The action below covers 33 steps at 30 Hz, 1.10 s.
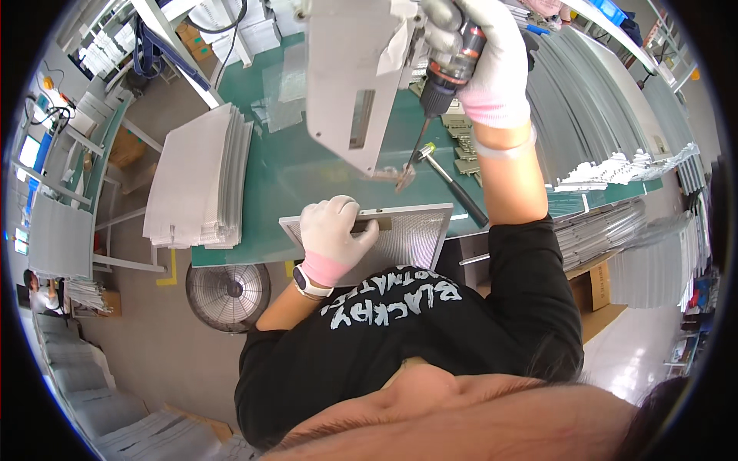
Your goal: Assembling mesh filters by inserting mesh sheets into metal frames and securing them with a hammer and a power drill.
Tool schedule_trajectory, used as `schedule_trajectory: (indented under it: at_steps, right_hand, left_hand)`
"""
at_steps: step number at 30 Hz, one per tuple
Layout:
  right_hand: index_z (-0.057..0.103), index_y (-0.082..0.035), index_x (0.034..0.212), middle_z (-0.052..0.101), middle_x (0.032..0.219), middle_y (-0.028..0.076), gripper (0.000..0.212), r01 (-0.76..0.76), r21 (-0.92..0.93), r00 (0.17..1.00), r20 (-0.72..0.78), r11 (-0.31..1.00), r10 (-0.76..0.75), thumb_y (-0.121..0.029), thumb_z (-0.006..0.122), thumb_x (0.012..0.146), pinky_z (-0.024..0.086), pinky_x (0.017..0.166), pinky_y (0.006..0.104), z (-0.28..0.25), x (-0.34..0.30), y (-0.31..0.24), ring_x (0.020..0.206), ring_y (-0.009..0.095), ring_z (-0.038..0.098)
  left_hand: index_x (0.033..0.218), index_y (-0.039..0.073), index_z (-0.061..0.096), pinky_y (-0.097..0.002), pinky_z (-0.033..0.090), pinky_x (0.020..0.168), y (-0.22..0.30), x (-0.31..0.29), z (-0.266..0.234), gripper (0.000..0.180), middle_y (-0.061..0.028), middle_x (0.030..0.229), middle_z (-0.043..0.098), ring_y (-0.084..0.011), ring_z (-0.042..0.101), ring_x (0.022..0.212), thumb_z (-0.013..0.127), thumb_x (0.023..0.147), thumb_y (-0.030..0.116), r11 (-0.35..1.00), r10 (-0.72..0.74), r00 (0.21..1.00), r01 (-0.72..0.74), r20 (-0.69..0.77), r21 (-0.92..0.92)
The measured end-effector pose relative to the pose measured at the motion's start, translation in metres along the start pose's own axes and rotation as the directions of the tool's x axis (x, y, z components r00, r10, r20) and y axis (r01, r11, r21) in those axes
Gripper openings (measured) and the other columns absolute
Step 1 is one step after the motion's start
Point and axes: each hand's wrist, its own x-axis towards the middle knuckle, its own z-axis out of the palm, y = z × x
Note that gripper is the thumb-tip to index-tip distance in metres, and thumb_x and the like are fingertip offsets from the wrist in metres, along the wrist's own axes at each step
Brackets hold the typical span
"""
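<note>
My right hand (498,65), in a white glove with a pink cuff, is wrapped round a black and red power screwdriver (440,91). Its long bit slants down and left, ending beside a small, blurred metal piece (403,179). My left hand (332,237), gloved likewise, is closed over the rim of a framed mesh panel (415,233), thumb along the edge. That panel is tilted at the bench's near edge, against my body. A hammer (459,189) with a dark handle lies right of the bit. Several hinge-like metal parts (463,146) lie beyond it.
A large grey metal housing (342,92) rises over the green bench (280,173), hiding part of it. Stacked pale panels (192,173) stand left, long grey strips (576,100) right. A floor fan (229,296) is below left. A cardboard box (600,296) sits below right.
</note>
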Motion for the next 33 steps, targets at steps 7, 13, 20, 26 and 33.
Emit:
schedule_trajectory:
  at_steps: [7,13,20,26,33]
  right_hand:
    - [0.048,-0.006,0.076,0.044,0.064,0.0,0.035,-0.055,-0.181,0.996,0.06,0.982,0.067,-0.034,0.056,0.095,0.03,0.045,0.0208,0.015,-0.025,0.044,0.052,0.006,0.04]
    - [0.046,-0.007,0.072,0.042,0.062,0.0,0.037,-0.042,-0.227,0.998,0.038,0.973,0.052,-0.035,0.056,0.094,0.029,0.043,0.0217,0.02,-0.028,0.053,0.049,0.006,0.039]
    - [0.042,-0.005,0.132,0.045,0.069,0.003,0.046,-0.045,-0.152,0.998,0.033,0.987,0.051,-0.023,0.057,0.092,0.032,0.043,0.0236,0.021,-0.046,0.058,0.047,0.009,0.04]
    - [0.042,-0.005,0.124,0.056,0.075,0.008,0.037,-0.153,-0.001,0.985,0.075,0.988,0.152,-0.007,0.057,0.091,0.038,0.044,0.0245,0.004,-0.07,0.068,0.053,0.012,0.051]
    - [0.043,-0.006,0.122,0.053,0.073,0.008,0.038,-0.222,0.07,0.971,0.107,0.972,0.214,-0.011,0.061,0.089,0.038,0.045,0.0251,0.0,-0.075,0.067,0.052,0.012,0.048]
  left_hand:
    - [0.081,0.01,0.066,-0.0424,0.042,0.06,0.012,-0.004,-0.003,0.026,-0.0058,0.067,0.06,-0.0283,0.059,0.062,0.077,0.064,0.027,0.999,0.033,0.998,-0.032,-0.06,0.018]
    - [0.095,0.013,0.072,-0.0415,0.042,0.059,0.017,-0.004,-0.011,0.032,-0.0041,0.068,0.063,-0.0266,0.06,0.06,0.075,0.067,0.028,1.0,0.009,1.0,-0.009,0.022,0.011]
    - [0.101,0.016,0.072,-0.0389,0.044,0.057,0.021,-0.002,-0.01,0.034,-0.0008,0.072,0.066,-0.0246,0.063,0.062,0.074,0.07,0.028,0.998,0.022,0.998,-0.018,0.06,-0.057]
    - [0.103,0.016,0.073,-0.0396,0.046,0.058,0.025,-0.009,-0.007,0.036,-0.0031,0.082,0.068,-0.0232,0.065,0.067,0.074,0.07,0.029,0.999,0.041,0.992,-0.037,0.119,-0.037]
    - [0.094,0.017,0.076,-0.038,0.051,0.065,0.024,-0.012,-0.004,0.028,-0.0032,0.093,0.069,-0.0231,0.067,0.082,0.075,0.069,0.028,0.997,0.016,0.994,-0.008,0.108,-0.077]
